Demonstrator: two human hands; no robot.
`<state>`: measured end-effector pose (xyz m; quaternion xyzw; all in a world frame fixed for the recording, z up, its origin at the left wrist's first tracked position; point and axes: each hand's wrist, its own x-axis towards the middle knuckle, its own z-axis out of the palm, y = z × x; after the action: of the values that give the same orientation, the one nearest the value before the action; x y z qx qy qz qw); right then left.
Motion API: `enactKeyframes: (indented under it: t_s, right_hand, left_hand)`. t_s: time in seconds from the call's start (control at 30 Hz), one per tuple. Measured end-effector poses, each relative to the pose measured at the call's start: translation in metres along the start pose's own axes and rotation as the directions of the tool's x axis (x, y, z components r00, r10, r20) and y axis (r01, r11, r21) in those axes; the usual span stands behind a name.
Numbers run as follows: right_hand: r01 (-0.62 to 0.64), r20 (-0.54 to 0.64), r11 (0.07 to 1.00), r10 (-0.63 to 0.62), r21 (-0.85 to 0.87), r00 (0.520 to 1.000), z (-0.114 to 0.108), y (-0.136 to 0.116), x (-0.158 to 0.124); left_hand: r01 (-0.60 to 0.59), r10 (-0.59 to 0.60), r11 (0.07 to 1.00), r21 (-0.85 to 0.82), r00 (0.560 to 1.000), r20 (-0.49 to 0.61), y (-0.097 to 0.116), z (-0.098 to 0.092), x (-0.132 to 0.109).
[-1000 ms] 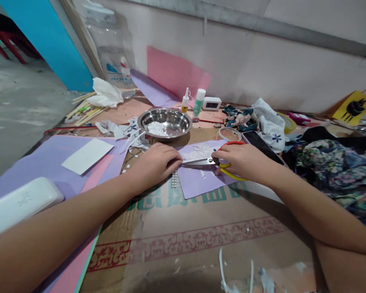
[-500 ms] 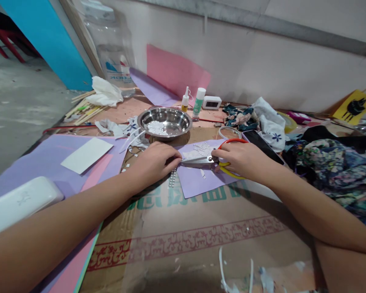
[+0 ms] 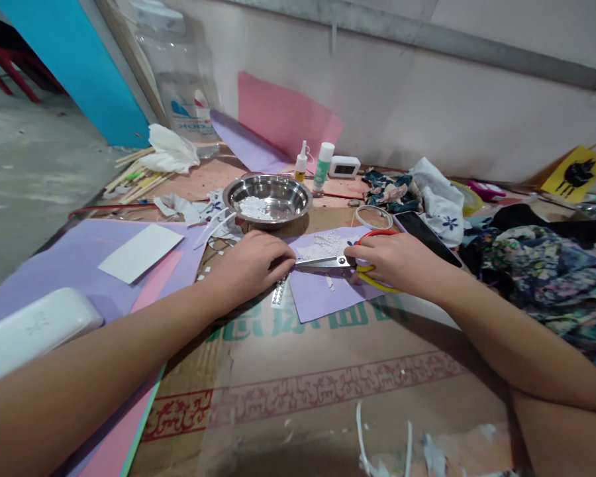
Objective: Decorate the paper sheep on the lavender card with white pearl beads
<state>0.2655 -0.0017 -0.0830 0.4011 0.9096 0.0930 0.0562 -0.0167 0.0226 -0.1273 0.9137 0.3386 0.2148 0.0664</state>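
Observation:
My right hand (image 3: 395, 262) is closed round the red and yellow handles of a pair of scissors (image 3: 328, 263), whose blades point left over a small purple sheet (image 3: 322, 295). My left hand (image 3: 253, 265) is curled, fingers pinched on a strip of white pearl beads (image 3: 280, 290) that hangs out below it, right at the blade tips. More loose pearl pieces (image 3: 328, 244) lie on the purple sheet behind the blades. Both hands rest on a flattened cardboard box (image 3: 302, 371).
A steel bowl (image 3: 268, 197) with white bits stands just behind my hands. Glue bottles (image 3: 322, 165), a tape ring (image 3: 373, 216), a phone (image 3: 427, 237), fabric scraps (image 3: 541, 278), purple and pink sheets (image 3: 79, 265) and a white case (image 3: 30, 331) surround the work spot.
The pearl strip under my left hand has shifted slightly down and left. The scissors and both hands stay almost where they were.

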Motion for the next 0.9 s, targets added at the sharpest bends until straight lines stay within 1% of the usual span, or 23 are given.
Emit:
enactKeyframes:
  t_s: [0.1, 0.17, 0.27, 0.33, 0.4, 0.43, 0.47, 0.53, 0.6, 0.63, 0.67, 0.73, 0.8, 0.9]
  right_hand:
    - [0.014, -0.002, 1.000, -0.014, 0.021, 1.000, 0.000, 0.000, 0.001]
    - [0.010, 0.023, 0.999, -0.011, 0.048, 1.000, -0.002, -0.001, 0.001]
    - [-0.025, 0.070, 0.994, 0.017, 0.104, 0.997, -0.007, 0.000, 0.000]
    - [-0.058, 0.087, 0.986, 0.045, 0.156, 0.995, -0.011, 0.006, -0.002]
    - [-0.134, 0.086, 0.970, 0.118, 0.203, 0.989, -0.012, 0.018, -0.005]
    - [-0.196, 0.085, 0.956, 0.182, 0.218, 0.980, -0.011, 0.026, -0.006]
    - [-0.269, 0.079, 0.936, 0.258, 0.225, 0.963, -0.009, 0.034, -0.007]
    - [-0.408, 0.087, 0.888, 0.399, 0.213, 0.913, -0.002, 0.049, -0.006]
    - [-0.505, 0.117, 0.845, 0.492, 0.176, 0.863, 0.008, 0.061, -0.003]
    - [-0.531, 0.127, 0.831, 0.516, 0.164, 0.847, 0.013, 0.066, -0.002]
    - [-0.546, 0.132, 0.823, 0.530, 0.157, 0.837, 0.018, 0.069, 0.000]
    - [-0.551, 0.132, 0.822, 0.536, 0.143, 0.834, 0.026, 0.071, 0.002]
    - [-0.539, 0.130, 0.835, 0.525, 0.113, 0.841, 0.030, 0.071, 0.003]
    - [-0.509, 0.104, 0.860, 0.503, 0.039, 0.858, 0.029, 0.069, 0.002]
  left_hand:
    - [0.002, -0.002, 1.000, 0.003, 1.000, 0.000, -0.001, 0.000, -0.001]
    - [0.002, -0.002, 1.000, -0.001, 1.000, 0.002, -0.001, 0.001, -0.001]
    - [0.019, -0.019, 1.000, -0.018, 1.000, 0.007, 0.000, 0.000, -0.001]
    - [0.041, -0.040, 0.999, -0.033, 0.999, 0.008, 0.001, -0.001, 0.000]
    - [0.060, -0.060, 0.997, -0.042, 0.998, 0.004, 0.002, -0.002, 0.001]
    - [0.064, -0.064, 0.997, -0.044, 0.998, 0.003, 0.002, -0.003, 0.001]
    - [0.066, -0.066, 0.997, -0.044, 0.998, 0.001, 0.002, -0.003, 0.001]
    - [0.066, -0.067, 0.997, -0.040, 0.998, -0.013, 0.003, -0.004, 0.000]
    - [0.058, -0.059, 0.998, -0.036, 0.998, -0.028, 0.003, -0.004, 0.000]
    - [0.052, -0.053, 0.998, -0.035, 0.998, -0.034, 0.003, -0.004, -0.001]
    - [0.046, -0.047, 0.998, -0.036, 0.998, -0.038, 0.003, -0.003, -0.001]
    - [0.034, -0.035, 0.999, -0.043, 0.999, -0.040, 0.002, -0.003, -0.001]
    - [0.028, -0.030, 0.998, -0.050, 0.999, -0.041, 0.002, -0.002, -0.001]
    - [0.029, -0.031, 0.998, -0.060, 0.999, -0.038, 0.001, -0.002, -0.001]
